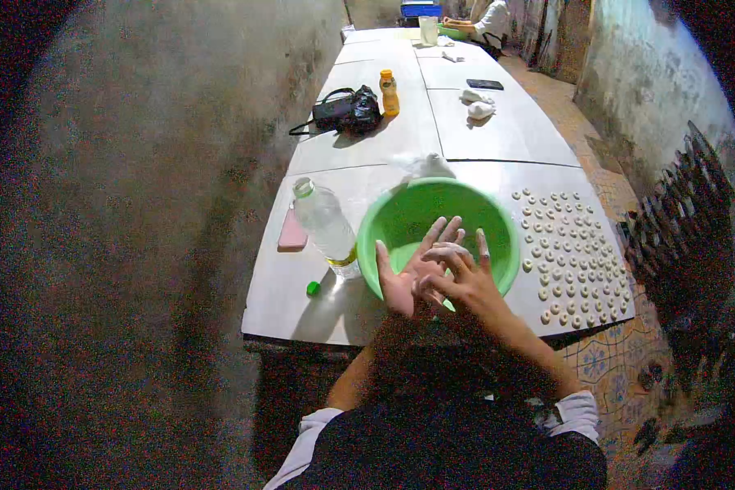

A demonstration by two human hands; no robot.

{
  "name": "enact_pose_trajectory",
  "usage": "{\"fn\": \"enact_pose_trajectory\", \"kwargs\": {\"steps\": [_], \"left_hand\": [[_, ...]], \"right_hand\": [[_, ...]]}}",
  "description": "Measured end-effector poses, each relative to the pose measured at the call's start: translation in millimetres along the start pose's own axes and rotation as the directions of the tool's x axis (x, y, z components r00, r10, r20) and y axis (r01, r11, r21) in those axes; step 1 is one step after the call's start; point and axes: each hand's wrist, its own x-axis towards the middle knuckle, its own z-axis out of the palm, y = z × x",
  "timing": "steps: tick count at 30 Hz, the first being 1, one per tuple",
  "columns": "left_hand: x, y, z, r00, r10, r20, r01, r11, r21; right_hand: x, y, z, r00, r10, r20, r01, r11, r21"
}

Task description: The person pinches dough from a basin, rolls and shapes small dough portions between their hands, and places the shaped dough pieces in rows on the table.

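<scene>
Over the near rim of a green basin (508,237), my left hand (412,273) is turned palm up with its fingers spread. My right hand (464,282) lies across that palm, fingers bent and apart, touching it. White residue coats the fingertips of both hands, and neither holds an object. Left of the basin stands a clear bottle (325,224) without a cap, some liquid at its bottom. A green cap (313,288) and a pink phone-like item (292,230) lie beside it. Many small white rings (557,245) are laid out in rows to the right.
Beyond the basin are a white bag (433,166), a black bag (347,112), an orange bottle (389,94), a dark phone (485,84) and white cloth-like bundles (480,109). Another person (490,18) is at the table's far end. Walls flank both sides.
</scene>
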Motion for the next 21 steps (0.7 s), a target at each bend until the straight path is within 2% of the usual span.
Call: {"fn": "enact_pose_trajectory", "kwargs": {"steps": [2, 3, 4, 6, 7, 8, 10, 11, 14, 16, 17, 21], "left_hand": [[0, 3, -1, 0.999, -0.009, 0.038, 0.009, 1.000, -0.005], [1, 5, -4, 1.000, -0.009, 0.013, 0.010, 0.995, -0.100], [2, 6, -4, 1.000, -0.008, 0.013, 0.009, 0.995, -0.100], [3, 7, -3, 0.999, 0.022, 0.025, -0.019, 0.994, -0.111], [2, 9, -3, 0.995, 0.017, 0.094, 0.002, 0.981, -0.196], [2, 8, -3, 0.996, 0.017, 0.091, 0.001, 0.980, -0.198], [3, 7, -1, 0.996, 0.055, 0.063, -0.049, 0.995, -0.092], [3, 8, -2, 0.995, 0.050, 0.084, -0.035, 0.985, -0.170], [6, 6, -5, 0.998, 0.051, 0.034, -0.043, 0.976, -0.212], [4, 4, -3, 0.996, 0.041, 0.083, -0.022, 0.977, -0.210], [4, 3, 2, 0.997, 0.056, 0.048, -0.044, 0.976, -0.214], [3, 4, -1, 0.997, 0.079, 0.019, -0.074, 0.977, -0.200]], "right_hand": [[5, -2, -12, 1.000, -0.001, 0.008, 0.001, 0.999, 0.038], [7, -3, -18, 1.000, 0.002, 0.018, -0.003, 0.997, 0.076], [8, -1, -20, 1.000, 0.001, 0.018, -0.002, 0.997, 0.077], [9, 2, -26, 0.996, 0.080, 0.035, -0.083, 0.992, 0.097], [11, -1, -31, 0.992, 0.124, 0.014, -0.125, 0.984, 0.127], [11, -3, -32, 0.986, 0.163, -0.020, -0.160, 0.981, 0.111], [11, -6, -30, 0.973, 0.229, 0.030, -0.231, 0.970, 0.080], [10, -5, -26, 0.973, 0.229, 0.028, -0.231, 0.970, 0.079], [8, -1, -15, 0.983, 0.179, 0.051, -0.185, 0.969, 0.166], [10, 0, -15, 0.982, 0.181, 0.045, -0.186, 0.973, 0.136], [10, 1, -15, 0.985, 0.172, -0.005, -0.170, 0.976, 0.133], [9, -8, -25, 0.986, 0.162, 0.034, -0.165, 0.970, 0.179]]}}
